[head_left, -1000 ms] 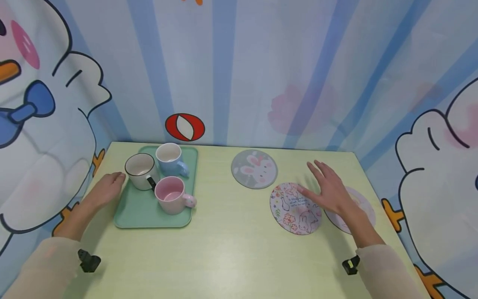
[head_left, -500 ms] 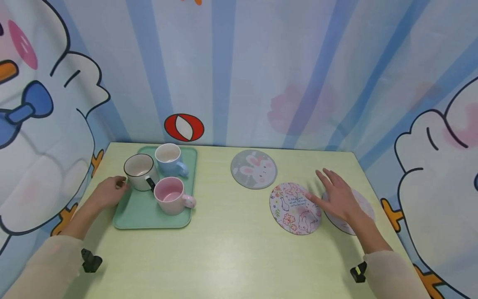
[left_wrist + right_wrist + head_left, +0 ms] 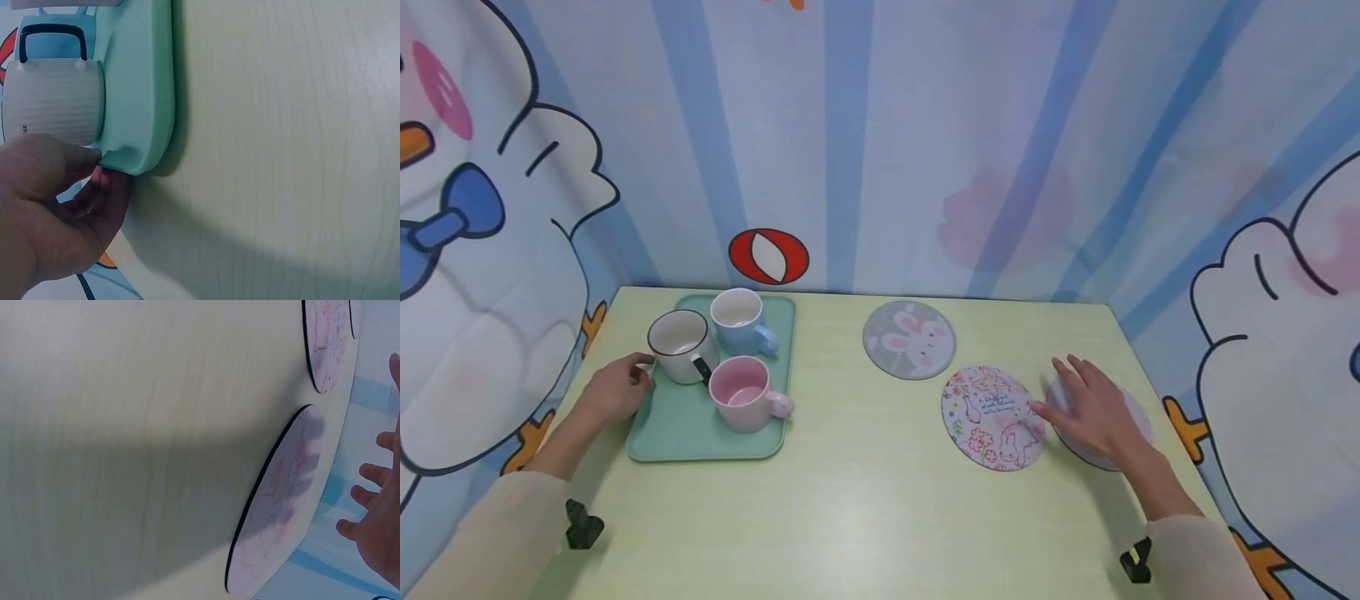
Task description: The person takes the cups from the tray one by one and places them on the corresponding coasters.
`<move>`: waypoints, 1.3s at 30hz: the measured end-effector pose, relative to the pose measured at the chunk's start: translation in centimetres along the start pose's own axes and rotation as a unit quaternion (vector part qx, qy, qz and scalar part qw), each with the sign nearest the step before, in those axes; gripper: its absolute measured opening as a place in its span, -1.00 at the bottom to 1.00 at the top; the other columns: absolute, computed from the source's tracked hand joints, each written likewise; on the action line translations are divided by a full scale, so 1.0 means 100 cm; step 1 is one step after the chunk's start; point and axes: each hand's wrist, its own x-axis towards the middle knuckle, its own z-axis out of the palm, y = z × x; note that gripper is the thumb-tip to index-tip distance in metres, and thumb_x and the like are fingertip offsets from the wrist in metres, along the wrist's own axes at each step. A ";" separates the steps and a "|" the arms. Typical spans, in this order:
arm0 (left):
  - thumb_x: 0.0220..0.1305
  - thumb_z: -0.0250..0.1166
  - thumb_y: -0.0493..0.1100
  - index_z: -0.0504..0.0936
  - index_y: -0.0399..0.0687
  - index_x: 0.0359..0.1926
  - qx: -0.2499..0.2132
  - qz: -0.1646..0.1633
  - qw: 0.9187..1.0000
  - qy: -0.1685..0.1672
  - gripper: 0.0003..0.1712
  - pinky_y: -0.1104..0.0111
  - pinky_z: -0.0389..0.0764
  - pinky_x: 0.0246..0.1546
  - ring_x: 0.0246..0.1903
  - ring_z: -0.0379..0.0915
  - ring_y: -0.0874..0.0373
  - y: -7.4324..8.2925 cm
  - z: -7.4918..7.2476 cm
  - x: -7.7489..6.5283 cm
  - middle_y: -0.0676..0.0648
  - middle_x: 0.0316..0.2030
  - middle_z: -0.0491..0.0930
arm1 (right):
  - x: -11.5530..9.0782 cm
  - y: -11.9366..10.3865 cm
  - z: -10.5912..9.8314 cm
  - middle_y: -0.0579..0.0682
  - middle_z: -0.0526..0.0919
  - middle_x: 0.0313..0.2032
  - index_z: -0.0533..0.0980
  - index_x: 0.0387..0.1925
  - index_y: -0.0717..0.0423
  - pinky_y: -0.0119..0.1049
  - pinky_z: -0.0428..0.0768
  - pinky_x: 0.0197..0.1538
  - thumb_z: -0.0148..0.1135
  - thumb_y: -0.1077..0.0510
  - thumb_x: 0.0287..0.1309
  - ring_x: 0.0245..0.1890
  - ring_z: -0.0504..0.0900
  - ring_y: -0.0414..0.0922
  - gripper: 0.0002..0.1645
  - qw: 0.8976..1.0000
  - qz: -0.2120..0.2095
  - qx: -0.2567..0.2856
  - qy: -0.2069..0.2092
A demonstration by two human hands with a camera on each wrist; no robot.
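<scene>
- Left hand (image 3: 617, 390) pinches a mint-green, smooth, round-cornered tray (image 3: 692, 432) near a white, ribbed, cylindrical mug (image 3: 53, 100).
- Right hand (image 3: 1093, 412), spread, hovers over a flat, pale-pink, dark-edged disc (image 3: 275, 503).

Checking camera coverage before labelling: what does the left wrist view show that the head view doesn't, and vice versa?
Left wrist only: fingers beneath the rim of the green tray; dark lettering on the white mug.
Head only: right hand; grey mat; floral mat; third mat, partly covered.
Both: left hand, tray, white mug, blue mug, table.
</scene>
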 end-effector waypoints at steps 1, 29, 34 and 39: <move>0.53 0.08 -0.27 0.33 -0.54 0.37 -0.001 -0.001 1.000 -0.002 -0.47 -0.02 0.53 -0.17 -0.16 0.49 -0.26 0.000 0.000 -0.001 -0.56 0.04 0.53 | -0.001 0.002 0.001 0.46 0.21 0.52 0.23 0.57 0.31 0.48 0.17 0.38 0.31 -0.31 0.32 0.48 0.16 0.48 0.09 1.000 0.002 -0.001 0.000; 0.54 0.10 -0.23 0.31 -0.50 0.41 -0.027 -0.011 1.000 -0.008 -0.44 0.08 0.48 -0.21 -0.18 0.49 -0.18 -0.003 0.001 -0.002 -0.44 -0.04 0.56 | -0.052 0.048 0.027 0.46 0.15 0.54 0.22 0.58 0.24 0.65 0.05 0.31 0.23 -0.46 0.29 0.50 0.02 0.55 0.15 0.993 0.103 -0.030 -0.042; 0.55 0.10 -0.22 0.31 -0.49 0.41 -0.032 -0.012 0.999 -0.005 -0.44 0.11 0.47 -0.23 -0.19 0.48 -0.16 -0.002 0.000 -0.004 -0.42 -0.04 0.56 | -0.060 0.051 0.029 0.42 0.14 0.56 0.22 0.59 0.27 0.65 0.10 0.27 0.22 -0.47 0.29 0.50 0.02 0.53 0.17 0.993 0.104 -0.029 -0.046; 0.55 0.10 -0.21 0.31 -0.49 0.41 -0.028 -0.010 1.000 -0.004 -0.44 0.15 0.45 -0.26 -0.20 0.49 -0.15 -0.003 0.000 -0.004 -0.41 -0.04 0.56 | -0.064 0.051 0.030 0.40 0.14 0.56 0.23 0.59 0.25 0.64 0.13 0.27 0.22 -0.48 0.28 0.50 0.02 0.53 0.18 0.993 0.105 -0.035 -0.045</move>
